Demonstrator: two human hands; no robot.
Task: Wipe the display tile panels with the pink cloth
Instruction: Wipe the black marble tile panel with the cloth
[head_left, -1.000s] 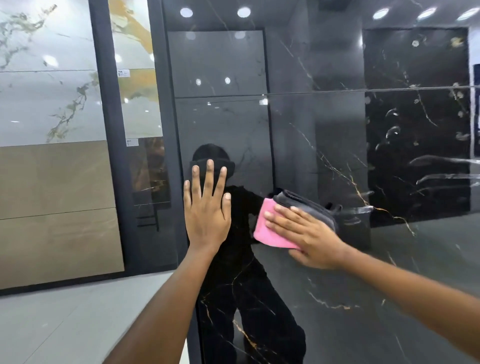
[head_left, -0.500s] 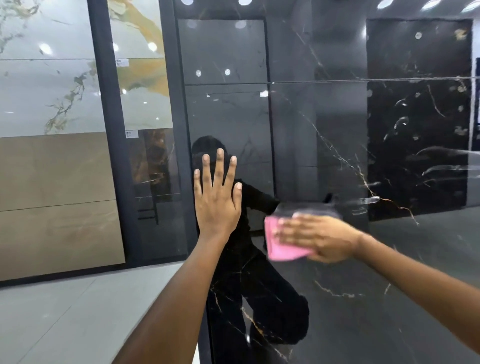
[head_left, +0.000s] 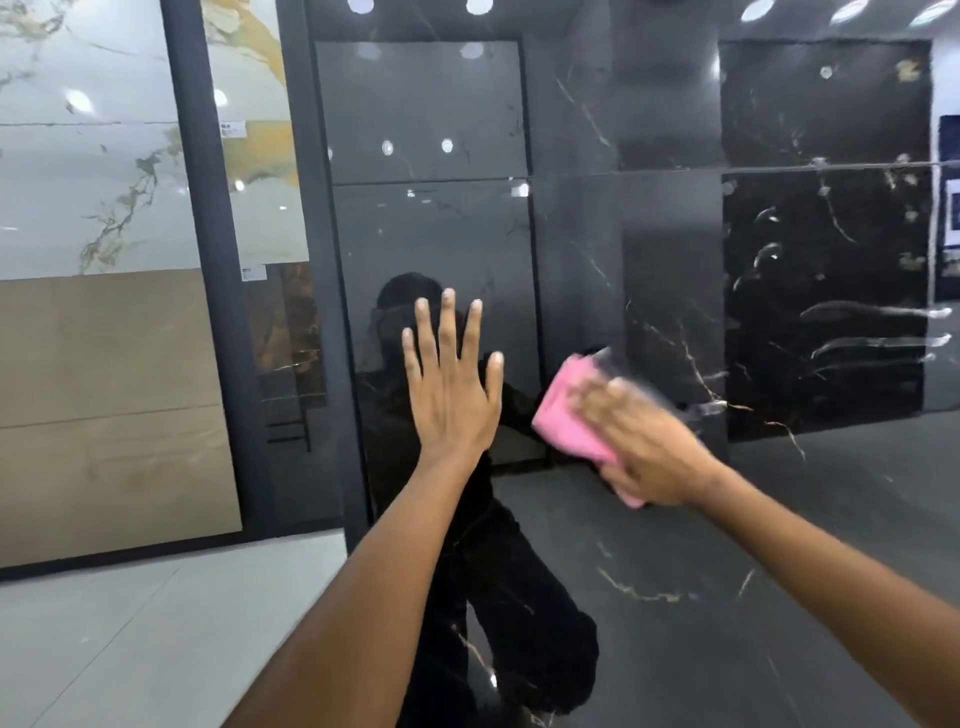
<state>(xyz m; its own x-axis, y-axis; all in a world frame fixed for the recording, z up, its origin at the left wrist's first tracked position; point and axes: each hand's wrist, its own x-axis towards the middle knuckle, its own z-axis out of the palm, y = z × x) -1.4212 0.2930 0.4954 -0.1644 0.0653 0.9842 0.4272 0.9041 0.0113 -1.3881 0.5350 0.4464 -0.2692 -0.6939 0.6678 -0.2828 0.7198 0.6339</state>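
Head view: glossy black tile panel (head_left: 649, 260) fills the right and centre, pale floor (head_left: 130, 623) lower left. Left hand (head_left: 449, 395) lies flat on the panel, fingers spread wide. Just right, the blurred right hand (head_left: 644, 441) presses the pink cloth (head_left: 563, 421) against the panel.

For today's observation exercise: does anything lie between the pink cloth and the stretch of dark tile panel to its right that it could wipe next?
Nothing visible does. The right hand presses the pink cloth flat on the dark tile panel, whose surface to the right is bare. The left hand rests flat on the panel to the cloth's left, off that path.
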